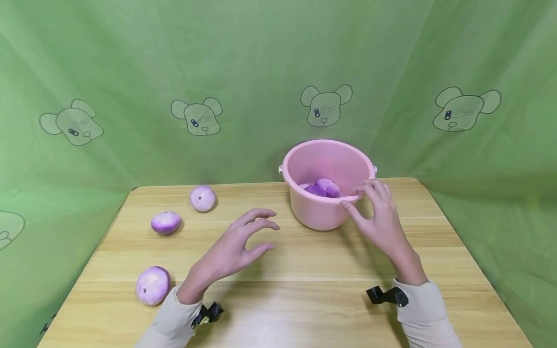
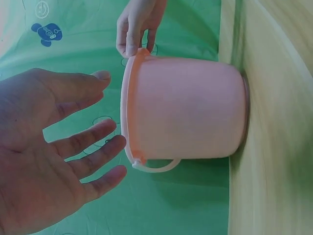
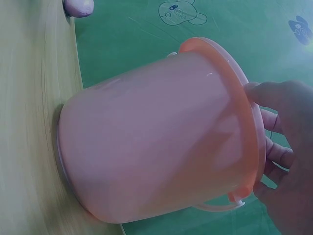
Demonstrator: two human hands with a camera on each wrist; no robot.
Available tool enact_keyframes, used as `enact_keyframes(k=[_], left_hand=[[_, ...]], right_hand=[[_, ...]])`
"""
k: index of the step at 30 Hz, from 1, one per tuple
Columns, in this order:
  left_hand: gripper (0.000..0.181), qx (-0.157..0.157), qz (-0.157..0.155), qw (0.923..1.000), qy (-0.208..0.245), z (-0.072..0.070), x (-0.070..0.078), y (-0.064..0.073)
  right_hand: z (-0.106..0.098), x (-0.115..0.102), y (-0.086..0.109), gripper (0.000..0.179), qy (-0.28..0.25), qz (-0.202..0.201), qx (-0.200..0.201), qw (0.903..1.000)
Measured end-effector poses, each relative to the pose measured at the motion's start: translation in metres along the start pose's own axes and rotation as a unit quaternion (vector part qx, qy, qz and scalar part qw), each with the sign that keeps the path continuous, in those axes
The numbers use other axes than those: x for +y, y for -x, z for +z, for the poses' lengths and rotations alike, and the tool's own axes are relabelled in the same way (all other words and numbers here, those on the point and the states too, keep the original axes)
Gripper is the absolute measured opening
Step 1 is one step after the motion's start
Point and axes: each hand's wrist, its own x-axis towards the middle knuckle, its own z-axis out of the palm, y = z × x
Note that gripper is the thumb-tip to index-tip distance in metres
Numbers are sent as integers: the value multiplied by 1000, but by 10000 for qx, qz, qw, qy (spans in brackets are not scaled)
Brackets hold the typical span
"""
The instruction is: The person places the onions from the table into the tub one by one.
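A pink bucket (image 1: 315,212) stands upright near the back of the wooden table, with several purple rounded pieces (image 1: 329,187) lying inside. My right hand (image 1: 383,222) grips its rim at the near right side, thumb outside and fingers reaching over the edge, as the right wrist view shows up close (image 3: 296,152). Left of the bucket, my left hand (image 1: 230,249) hovers over the table with fingers spread and slightly bent, holding nothing. In the left wrist view that palm (image 2: 39,161) appears in front of the bucket's wall (image 2: 190,107), apparently without touching it.
On the table's left side lie a pale purple ball-like piece (image 1: 202,198), a flatter purple one (image 1: 166,223) and a larger one (image 1: 153,285) beside my left sleeve. The bucket's white handle (image 2: 164,169) hangs down. A green curtain (image 1: 261,63) closes off the back and sides.
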Motion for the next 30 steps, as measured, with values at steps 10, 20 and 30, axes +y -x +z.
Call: enact_keyframes(k=[10,20,30], left_hand=[[35,233,-248,9994,24,-14,-5,15],[38,494,-478,9976,57,-32,-19,35],[40,473,-686,9965,-39,-51,-29,56]], right_hand=[[-2,-1,1,31,27,66,-13,10000],[-2,0,2,32,12,37,-24,10000],[-2,-1,1,33,-28,4,-11,10000]])
